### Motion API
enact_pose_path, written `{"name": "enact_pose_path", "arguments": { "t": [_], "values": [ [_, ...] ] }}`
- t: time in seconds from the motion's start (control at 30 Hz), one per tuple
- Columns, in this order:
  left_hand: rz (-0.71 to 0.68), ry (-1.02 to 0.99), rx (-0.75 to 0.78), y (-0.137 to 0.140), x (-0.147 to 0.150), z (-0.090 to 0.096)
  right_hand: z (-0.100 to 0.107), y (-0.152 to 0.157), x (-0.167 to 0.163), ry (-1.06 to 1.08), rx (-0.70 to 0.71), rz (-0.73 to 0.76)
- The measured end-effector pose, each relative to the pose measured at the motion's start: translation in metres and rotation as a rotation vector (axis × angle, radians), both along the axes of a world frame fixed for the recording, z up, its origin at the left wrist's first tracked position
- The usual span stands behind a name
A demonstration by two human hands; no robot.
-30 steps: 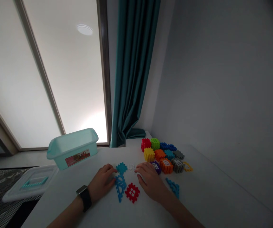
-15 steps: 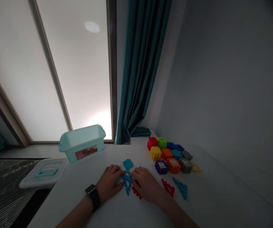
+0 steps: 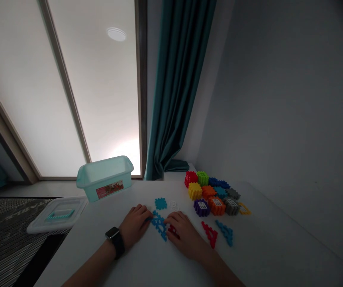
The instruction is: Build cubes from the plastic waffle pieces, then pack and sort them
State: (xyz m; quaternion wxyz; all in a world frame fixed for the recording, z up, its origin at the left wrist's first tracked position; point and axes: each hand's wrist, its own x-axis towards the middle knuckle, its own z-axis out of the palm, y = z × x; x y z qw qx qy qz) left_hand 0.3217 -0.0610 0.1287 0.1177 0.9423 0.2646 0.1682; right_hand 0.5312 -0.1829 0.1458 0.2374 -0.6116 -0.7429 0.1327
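Flat on the white table (image 3: 135, 263) lies a blue triangular building piece (image 3: 160, 227) with notched edges. My left hand (image 3: 135, 224) is closed at its left corner, fingers and thumb drawn together. My right hand (image 3: 185, 235) curls over a red notched piece (image 3: 173, 230), visible between thumb and forefinger and partly hidden; its fingertips come close to the blue piece's right edge. Just beyond the blue piece lies a teal square piece (image 3: 161, 203), apart from it. A white window-grid piece (image 3: 173, 205) is beyond my right fingers.
Stacks of coloured notched pieces, including a yellow stack (image 3: 195, 191) and a purple stack (image 3: 201, 208), stand at right. Nearer lie a red triangle (image 3: 210, 234) and another blue triangle (image 3: 225, 232). A mint bin (image 3: 107, 179) stands back left, beside a clear lid (image 3: 57, 215).
The blue triangular piece has turned, its lower tip swinging right, and now lies apart from the teal square. My right fingers have moved onto the red piece.
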Motion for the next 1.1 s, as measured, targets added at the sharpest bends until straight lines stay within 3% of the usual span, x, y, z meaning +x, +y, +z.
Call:
{"name": "enact_pose_path", "arguments": {
  "t": [0.4,1.1],
  "values": [
    [0.069,-0.105,-0.073,0.002,-0.027,-0.003,-0.004,0.003,0.003,0.032,-0.006,-0.006],
    [0.096,-0.152,-0.098,0.012,-0.026,-0.008,-0.016,0.014,0.003,0.019,0.034,-0.022]
  ]
}}
